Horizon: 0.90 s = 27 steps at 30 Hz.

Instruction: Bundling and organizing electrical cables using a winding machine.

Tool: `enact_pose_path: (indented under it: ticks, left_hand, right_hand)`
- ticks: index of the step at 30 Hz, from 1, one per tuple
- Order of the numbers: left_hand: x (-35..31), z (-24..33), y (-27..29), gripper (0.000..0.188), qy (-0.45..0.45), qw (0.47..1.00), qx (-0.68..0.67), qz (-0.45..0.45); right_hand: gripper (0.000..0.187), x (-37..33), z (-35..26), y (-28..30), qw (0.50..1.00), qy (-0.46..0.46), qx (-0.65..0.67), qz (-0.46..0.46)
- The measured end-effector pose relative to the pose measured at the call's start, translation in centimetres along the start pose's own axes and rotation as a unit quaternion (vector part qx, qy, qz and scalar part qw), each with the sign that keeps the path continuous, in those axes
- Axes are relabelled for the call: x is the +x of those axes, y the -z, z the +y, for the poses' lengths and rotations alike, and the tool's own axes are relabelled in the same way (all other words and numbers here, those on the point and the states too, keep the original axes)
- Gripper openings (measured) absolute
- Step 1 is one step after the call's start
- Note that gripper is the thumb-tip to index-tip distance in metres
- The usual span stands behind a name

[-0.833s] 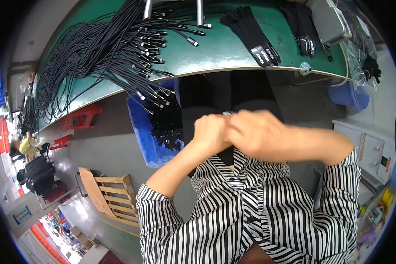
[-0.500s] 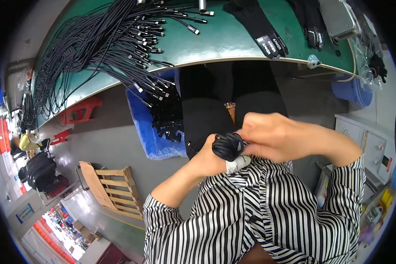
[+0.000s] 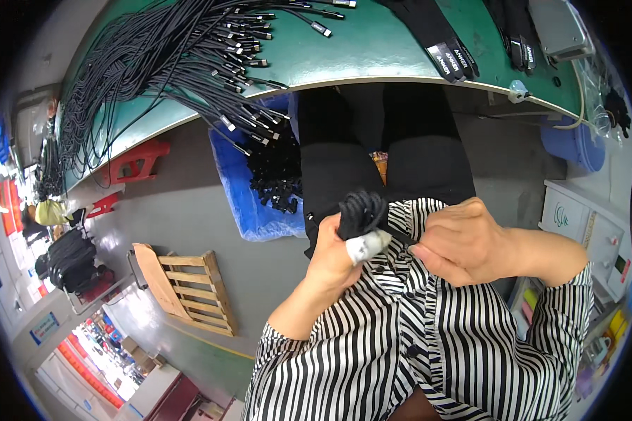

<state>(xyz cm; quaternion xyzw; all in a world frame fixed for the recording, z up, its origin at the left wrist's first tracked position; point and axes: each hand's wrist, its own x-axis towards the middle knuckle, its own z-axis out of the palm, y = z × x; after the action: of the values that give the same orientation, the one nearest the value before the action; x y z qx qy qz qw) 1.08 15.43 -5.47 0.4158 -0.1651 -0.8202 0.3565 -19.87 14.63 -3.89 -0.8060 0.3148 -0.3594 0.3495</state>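
My left hand [image 3: 328, 258] is closed around a tightly coiled black cable [image 3: 363, 210], held in front of my striped shirt. White tape [image 3: 366, 247] wraps the thumb of that hand. A narrow black strap [image 3: 402, 237] stretches from the coil toward my right hand [image 3: 465, 242]. The fingers of my right hand pinch its end, to the right of the coil. How the strap passes around the coil is hidden by the left hand.
A heap of black cables [image 3: 147, 70] covers the left of the green bench [image 3: 358, 52], their plugs overhanging its edge. Black straps [image 3: 449, 52] lie at the right. Below stands a blue lined bin [image 3: 235, 193] of small black pieces. A wooden pallet [image 3: 193, 288] rests on the floor.
My right hand has moved right, away from the coil, and a black strap now shows stretched between them. My left hand still holds the coil, with its taped thumb turned up more.
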Motion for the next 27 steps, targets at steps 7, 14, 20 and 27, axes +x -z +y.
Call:
enact_pose_path:
  ticks: [7,14,20,27]
  left_hand:
    - [5.6,-0.1,-0.1,0.02,-0.305,0.697,0.64,0.105]
    - [6.4,0.3,0.6,0.029,-0.346,0.573,0.742,0.04]
    - [6.7,0.5,0.4,0.034,-0.329,0.583,0.743,0.022]
    - [7.2,1.0,-1.0,0.028,-0.398,0.508,0.763,0.038]
  right_hand:
    - [0.021,1.7,-0.1,-2.9,0.979,-0.072,-0.191,0.028]
    - [0.017,2.0,0.8,-3.0,0.981,-0.136,-0.129,0.041]
    - [0.048,2.6,2.3,0.7,0.981,-0.039,-0.179,0.067]
    - [0.019,3.7,4.9,0.4,0.986,-0.077,0.096,0.116]
